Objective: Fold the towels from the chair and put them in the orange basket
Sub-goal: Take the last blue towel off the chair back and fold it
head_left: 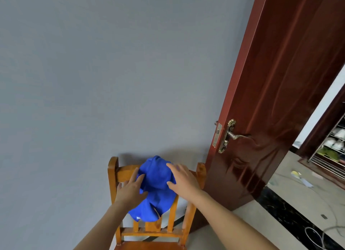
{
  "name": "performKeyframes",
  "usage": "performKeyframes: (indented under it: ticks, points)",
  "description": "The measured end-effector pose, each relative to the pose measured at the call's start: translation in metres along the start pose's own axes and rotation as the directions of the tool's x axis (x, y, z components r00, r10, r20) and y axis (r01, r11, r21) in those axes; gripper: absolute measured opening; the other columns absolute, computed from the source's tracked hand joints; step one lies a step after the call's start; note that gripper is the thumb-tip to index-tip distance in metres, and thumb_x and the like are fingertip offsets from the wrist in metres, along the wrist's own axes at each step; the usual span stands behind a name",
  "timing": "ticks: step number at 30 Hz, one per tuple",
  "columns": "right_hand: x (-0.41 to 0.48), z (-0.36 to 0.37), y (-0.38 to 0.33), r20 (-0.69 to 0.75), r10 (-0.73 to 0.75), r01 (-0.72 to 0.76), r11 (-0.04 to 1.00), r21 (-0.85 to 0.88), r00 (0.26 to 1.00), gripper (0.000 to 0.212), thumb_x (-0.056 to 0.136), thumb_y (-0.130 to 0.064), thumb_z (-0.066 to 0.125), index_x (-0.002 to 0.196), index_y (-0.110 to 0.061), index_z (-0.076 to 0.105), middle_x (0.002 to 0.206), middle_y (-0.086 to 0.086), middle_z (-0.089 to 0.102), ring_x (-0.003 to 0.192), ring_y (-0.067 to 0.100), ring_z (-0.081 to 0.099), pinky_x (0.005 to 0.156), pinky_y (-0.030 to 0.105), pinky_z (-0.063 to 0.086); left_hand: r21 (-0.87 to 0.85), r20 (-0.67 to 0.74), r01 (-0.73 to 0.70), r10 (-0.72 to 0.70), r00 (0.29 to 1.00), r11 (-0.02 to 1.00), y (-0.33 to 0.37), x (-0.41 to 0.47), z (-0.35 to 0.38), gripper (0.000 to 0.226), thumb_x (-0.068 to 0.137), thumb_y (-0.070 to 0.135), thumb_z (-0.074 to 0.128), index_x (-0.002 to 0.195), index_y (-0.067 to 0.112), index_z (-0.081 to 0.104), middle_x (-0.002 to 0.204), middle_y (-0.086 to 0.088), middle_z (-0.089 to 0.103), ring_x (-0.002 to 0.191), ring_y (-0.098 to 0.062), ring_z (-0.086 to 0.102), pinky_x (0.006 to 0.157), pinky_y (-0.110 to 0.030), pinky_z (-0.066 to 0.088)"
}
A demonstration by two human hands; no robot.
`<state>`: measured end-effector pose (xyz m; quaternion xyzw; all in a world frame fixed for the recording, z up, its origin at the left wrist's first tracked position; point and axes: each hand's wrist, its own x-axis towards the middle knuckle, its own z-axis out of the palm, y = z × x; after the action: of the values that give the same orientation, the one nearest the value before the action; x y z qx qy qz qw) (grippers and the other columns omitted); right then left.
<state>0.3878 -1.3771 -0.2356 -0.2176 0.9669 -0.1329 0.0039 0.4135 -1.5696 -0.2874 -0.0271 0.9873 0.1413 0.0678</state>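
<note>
A bright blue towel (155, 182) hangs bunched over the top rail of a wooden chair (188, 212) that stands against the grey wall. My left hand (130, 189) lies on the towel's left side with fingers spread and nearly straight. My right hand (183, 179) lies over the towel's right side, fingers extended and slightly blurred. Neither hand has cloth gathered in its fingers. The lower part of the towel droops down in front of the chair's back slats. The orange basket is out of view.
A dark red wooden door (276, 104) with a brass handle (231, 135) stands open just right of the chair. Beyond it are a metal rack (330, 149), scraps on the floor and loose cables (317, 234) on the tiles.
</note>
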Motion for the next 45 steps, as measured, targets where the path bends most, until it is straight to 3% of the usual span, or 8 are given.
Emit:
performKeyframes:
  ticks: [14, 17, 22, 28, 32, 37, 42, 45]
  points:
    - [0.024, 0.026, 0.007, 0.023, -0.033, 0.038, 0.961, -0.273, 0.999, 0.057, 0.093, -0.025, 0.049, 0.144, -0.023, 0.025, 0.139, 0.015, 0.04, 0.121, 0.035, 0.042, 0.098, 0.039, 0.037, 0.108, -0.047, 0.15, -0.145, 0.988, 0.983, 0.032, 0.007, -0.026, 0.077, 0.086, 0.043, 0.049, 0.149, 0.023, 0.01, 0.154, 0.005, 0.016, 0.14, -0.027, 0.015, 0.11, -0.041, 0.023]
    - [0.022, 0.03, 0.01, -0.104, -0.065, 0.032, 0.954, -0.299, 0.992, 0.051, 0.053, -0.034, 0.086, 0.099, -0.025, 0.067, 0.086, 0.009, 0.066, 0.072, 0.026, 0.064, 0.06, 0.031, 0.052, 0.13, -0.018, 0.142, -0.141, 0.99, 0.981, 0.035, 0.005, -0.022, 0.078, 0.087, 0.042, 0.049, 0.15, 0.019, 0.008, 0.156, 0.0, 0.01, 0.144, -0.027, 0.0, 0.115, -0.043, 0.015]
    - [0.032, 0.029, 0.018, -0.149, -0.069, 0.034, 0.973, -0.228, 0.986, 0.05, 0.005, -0.02, 0.087, 0.046, -0.022, 0.057, 0.043, 0.001, 0.05, 0.034, 0.015, 0.049, 0.034, 0.015, 0.029, 0.027, 0.062, 0.151, -0.152, 0.986, 0.988, 0.032, 0.001, -0.014, 0.08, 0.088, 0.042, 0.05, 0.15, 0.024, 0.004, 0.158, 0.0, -0.007, 0.145, -0.026, -0.008, 0.115, -0.047, 0.013]
    - [0.03, -0.002, 0.018, 0.0, 0.0, 0.0, 1.0, -0.022, 1.0, 0.019, 0.088, -0.014, 0.047, 0.072, -0.023, 0.052, 0.087, 0.0, 0.058, 0.082, 0.027, 0.058, 0.062, 0.028, 0.033, -0.331, 0.034, 0.247, -0.25, 0.968, 0.911, 0.03, -0.028, 0.014, 0.07, 0.091, 0.042, 0.049, 0.148, 0.021, 0.013, 0.156, -0.003, 0.012, 0.143, -0.029, 0.01, 0.114, -0.038, 0.022]
    - [0.012, -0.024, 0.022, -0.068, -0.037, 0.056, 0.953, 0.297, 0.997, 0.016, 0.09, -0.009, 0.051, 0.081, -0.002, 0.063, 0.103, 0.0, 0.057, 0.095, 0.017, 0.057, 0.074, 0.024, 0.04, -0.676, -0.134, 0.078, -0.226, 0.965, 0.732, 0.037, -0.051, 0.021, 0.065, 0.088, 0.034, 0.06, 0.142, 0.016, 0.03, 0.146, -0.003, 0.036, 0.135, -0.021, 0.032, 0.106, -0.03, 0.031]
    - [-0.016, -0.081, -0.015, -0.23, -0.083, 0.208, 0.773, 0.599, 0.97, 0.03, 0.092, -0.007, 0.051, 0.071, -0.028, 0.049, 0.087, -0.009, 0.057, 0.082, 0.003, 0.054, 0.072, 0.01, 0.039, -0.826, -0.299, -0.156, -0.186, 0.936, 0.541, 0.066, -0.069, -0.004, 0.057, 0.083, 0.02, 0.068, 0.133, 0.023, 0.04, 0.126, 0.002, 0.053, 0.111, -0.01, 0.052, 0.079, -0.005, 0.042]
    - [-0.033, -0.124, -0.035, -0.302, -0.068, 0.263, 0.696, 0.668, 0.951, 0.009, 0.097, -0.012, 0.043, 0.089, -0.013, 0.048, 0.078, -0.008, 0.054, 0.068, 0.002, 0.048, 0.057, 0.007, 0.038, -0.895, -0.35, -0.313, -0.065, 0.935, 0.319, 0.09, -0.087, -0.035, 0.061, 0.071, 0.047, 0.063, 0.127, 0.032, 0.044, 0.118, 0.006, 0.058, 0.108, -0.007, 0.056, 0.083, -0.015, 0.049]
    - [-0.04, -0.119, -0.042, -0.253, -0.097, 0.237, 0.753, 0.614, 0.963, 0.02, 0.097, -0.015, 0.041, 0.078, -0.021, 0.043, 0.072, -0.004, 0.05, 0.065, 0.01, 0.046, 0.059, 0.019, 0.04, -0.864, -0.376, -0.331, -0.048, 0.926, 0.38, 0.095, -0.096, -0.041, 0.055, 0.077, 0.035, 0.069, 0.125, 0.031, 0.042, 0.114, 0.011, 0.057, 0.104, -0.005, 0.057, 0.08, -0.009, 0.047]
